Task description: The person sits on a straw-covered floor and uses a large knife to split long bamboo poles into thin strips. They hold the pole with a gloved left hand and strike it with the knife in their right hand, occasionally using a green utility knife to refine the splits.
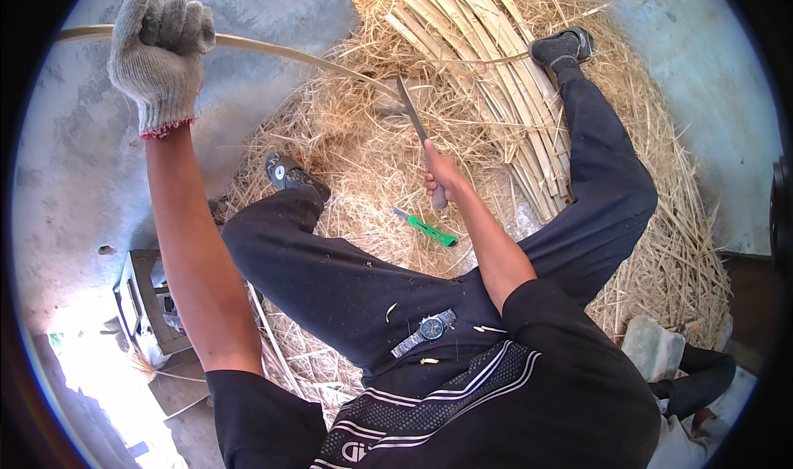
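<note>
Left hand (161, 52): in a grey knitted glove, raised at the upper left, curled into a fist around the strip.
Strip (289, 53): long, pale and narrow, its near part in the left fist; one length sticks out to the left of the glove, the other bows down rightward to the knife's upper end, ahead of the right hand and well apart from its fingers.
Right hand (443, 171): bare, between the knees, closed around the knife's handle.
Knife (413, 112): blade pointing up and away, its tip end beside the strip; whether they touch, I cannot tell.
Cutter (431, 230): green, lying on the shavings (355, 151) just below the right hand.
Bundle of strips (496, 64): flat pale lengths side by side, beyond and to the right of the right hand, inside the right leg.
Right shoe (563, 47): at the bundle's right edge.
Left shoe (296, 176): on the shavings, left of the knife.
Watch (430, 328): on the dark clothing at the lap.
</note>
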Demonstrator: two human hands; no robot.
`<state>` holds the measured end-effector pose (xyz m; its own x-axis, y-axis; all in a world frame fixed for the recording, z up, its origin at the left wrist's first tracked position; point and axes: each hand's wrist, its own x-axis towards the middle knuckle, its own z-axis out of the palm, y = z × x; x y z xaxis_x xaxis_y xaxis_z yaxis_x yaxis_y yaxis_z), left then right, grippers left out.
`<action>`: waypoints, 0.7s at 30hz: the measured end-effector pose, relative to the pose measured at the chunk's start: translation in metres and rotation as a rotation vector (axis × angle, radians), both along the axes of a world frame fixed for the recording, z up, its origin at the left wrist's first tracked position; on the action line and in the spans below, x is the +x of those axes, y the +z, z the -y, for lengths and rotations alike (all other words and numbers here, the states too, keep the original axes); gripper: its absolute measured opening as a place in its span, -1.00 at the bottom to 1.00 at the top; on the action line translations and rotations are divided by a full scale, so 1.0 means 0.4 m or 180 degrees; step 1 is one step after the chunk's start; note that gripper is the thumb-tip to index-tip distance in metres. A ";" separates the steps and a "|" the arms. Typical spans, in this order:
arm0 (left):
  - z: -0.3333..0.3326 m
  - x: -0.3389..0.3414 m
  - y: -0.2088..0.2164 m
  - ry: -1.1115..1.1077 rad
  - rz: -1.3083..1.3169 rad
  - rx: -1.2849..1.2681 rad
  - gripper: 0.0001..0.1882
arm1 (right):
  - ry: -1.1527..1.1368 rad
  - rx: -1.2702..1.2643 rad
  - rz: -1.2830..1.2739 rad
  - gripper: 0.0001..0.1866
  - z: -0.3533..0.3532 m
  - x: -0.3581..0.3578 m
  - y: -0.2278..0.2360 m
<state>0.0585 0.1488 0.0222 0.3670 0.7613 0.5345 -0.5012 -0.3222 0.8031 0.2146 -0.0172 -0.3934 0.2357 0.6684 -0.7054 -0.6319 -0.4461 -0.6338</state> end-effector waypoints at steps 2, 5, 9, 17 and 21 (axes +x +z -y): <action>-0.014 0.000 -0.008 -0.0139 0.0002 0.0017 -0.54 | 0.0051 -0.0059 0.0111 -0.37 0.008 0.009 -0.020; -0.025 -0.002 -0.011 -0.0058 0.0018 0.0051 -0.54 | 0.0458 -0.0442 0.1548 -0.37 -0.012 -0.004 0.119; -0.037 -0.020 -0.008 -0.0076 0.0069 0.0036 -0.55 | 0.0641 -0.0150 0.2235 -0.39 -0.017 0.015 0.293; 0.062 0.051 -0.009 0.0045 0.0116 0.0073 -0.56 | 0.0932 -0.0183 0.3568 -0.44 -0.001 -0.010 -0.101; 0.033 0.061 0.011 0.0092 -0.0010 -0.0039 -0.55 | 0.0506 -0.0360 0.2621 -0.39 0.031 -0.041 -0.175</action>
